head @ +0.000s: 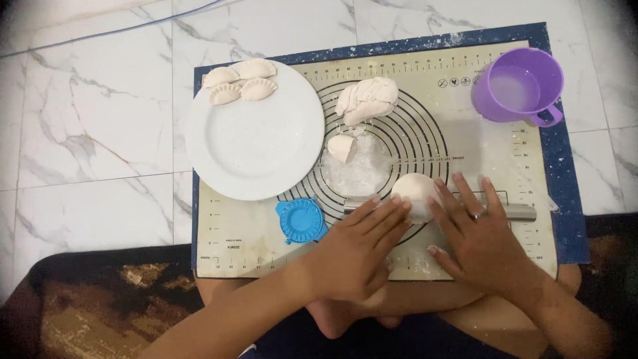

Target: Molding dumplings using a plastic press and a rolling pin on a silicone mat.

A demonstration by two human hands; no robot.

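Observation:
A round piece of flattened dough (413,189) lies on a marked baking mat (252,236), under a metal rolling pin (522,213). My left hand (359,249) and my right hand (475,236) both rest flat on the pin, fingers spread, either side of the dough. A larger lump of dough (367,100) and a small cut piece (341,147) lie further up the mat, beside a patch of flour (362,173).
A white plate (256,149) holds several shaped dumplings (240,81) at its far edge. A blue dumpling press (300,221) lies open next to my left hand. A purple cup (520,86) stands at the mat's far right corner. Marble floor surrounds the mat.

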